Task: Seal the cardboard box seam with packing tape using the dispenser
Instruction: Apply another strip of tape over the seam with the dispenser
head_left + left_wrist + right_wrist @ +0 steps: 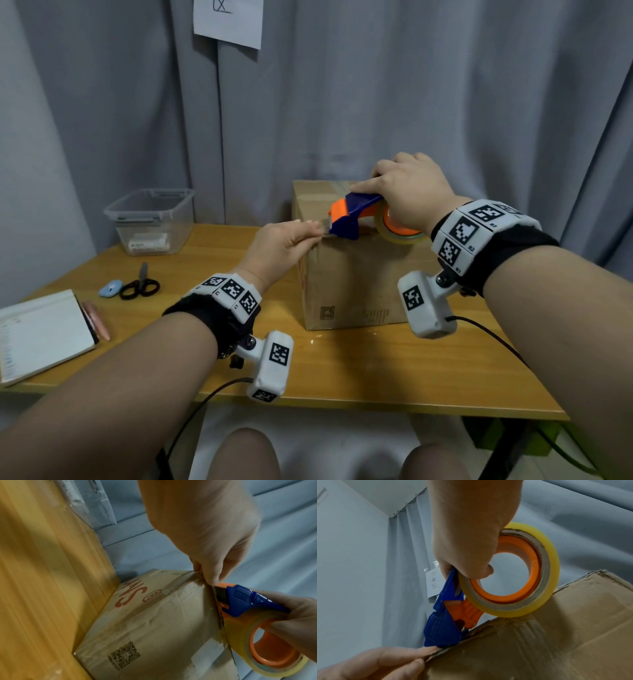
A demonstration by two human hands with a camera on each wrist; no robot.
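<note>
My right grip (407, 192) was wrapped around the blue-and-orange tape dispenser (356, 216) — fingers curled through the orange core, thumb along the top — holding it down on the near top edge of the cardboard box (352, 291). The clear packing tape roll (530, 568) sat directly under that grip, touching the box top. Just left of the dispenser's cutter end, my left grip (284, 243) pinched the loose tape end (323, 229) between thumb and fingertips, at the box's near upper corner. The box stood on the desk (342, 370), below and between both grips. Well to the left of my left grip lay scissors (140, 286), a notebook (41, 335) and a clear plastic bin (150, 219).
</note>
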